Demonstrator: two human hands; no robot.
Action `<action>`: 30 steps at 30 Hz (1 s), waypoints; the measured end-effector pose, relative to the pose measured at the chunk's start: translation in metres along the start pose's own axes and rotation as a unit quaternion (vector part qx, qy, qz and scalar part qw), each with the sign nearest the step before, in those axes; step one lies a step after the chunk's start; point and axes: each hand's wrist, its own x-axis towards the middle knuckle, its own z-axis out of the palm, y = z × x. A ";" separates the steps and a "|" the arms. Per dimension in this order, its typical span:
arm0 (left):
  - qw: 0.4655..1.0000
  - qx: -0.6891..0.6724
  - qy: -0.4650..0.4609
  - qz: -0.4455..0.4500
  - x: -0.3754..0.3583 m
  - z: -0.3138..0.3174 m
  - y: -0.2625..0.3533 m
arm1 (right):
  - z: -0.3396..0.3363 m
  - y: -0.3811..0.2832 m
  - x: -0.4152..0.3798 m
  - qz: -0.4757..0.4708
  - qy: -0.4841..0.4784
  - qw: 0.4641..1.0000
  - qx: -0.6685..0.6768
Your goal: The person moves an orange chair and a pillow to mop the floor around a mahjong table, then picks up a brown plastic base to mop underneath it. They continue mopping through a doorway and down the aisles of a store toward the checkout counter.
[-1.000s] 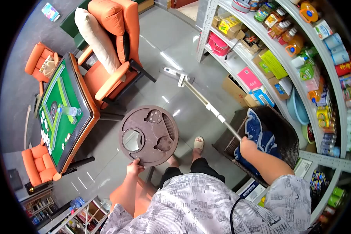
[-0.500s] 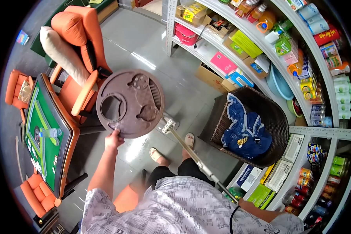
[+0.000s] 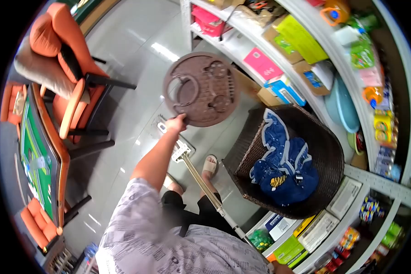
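My left hand (image 3: 176,123) grips the lower left rim of a round brown tray (image 3: 203,98), which has a large ring and smaller patterned recesses. The tray is held out above the floor. A long metal pole (image 3: 206,191) slants from a flat mop-like head (image 3: 181,150) on the floor to the lower right. My right hand (image 3: 281,268), partly cut off by the bottom edge, is closed around the pole's upper end.
A wicker chair (image 3: 242,157) holding blue cloth (image 3: 285,176) is right of the pole. Stocked white shelves (image 3: 239,39) curve along the right. Orange armchairs (image 3: 68,114) and a green-topped table (image 3: 43,157) are left. My sandalled feet (image 3: 210,166) are near the pole.
My left hand has carried the brown tray right, toward the shelves. The view has shifted, and my right hand now sits at the bottom edge, still on the pole.
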 end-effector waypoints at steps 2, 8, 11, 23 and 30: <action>0.999 0.029 -0.012 -0.023 0.017 0.035 -0.022 | -0.020 0.000 0.020 0.035 -0.002 0.999 0.003; 0.993 0.089 -0.024 -0.073 0.018 0.110 -0.061 | -0.094 -0.023 0.070 0.054 0.012 0.997 -0.046; 0.992 0.100 -0.021 -0.078 0.013 0.130 -0.072 | -0.117 -0.029 0.089 0.051 0.020 0.996 -0.068; 0.975 0.197 -0.080 -0.058 -0.009 0.086 -0.059 | -0.178 -0.073 0.137 0.009 0.070 0.992 -0.102; 0.914 0.049 0.372 0.153 0.054 -0.259 0.089 | -0.235 -0.167 0.143 -0.052 0.141 0.981 -0.120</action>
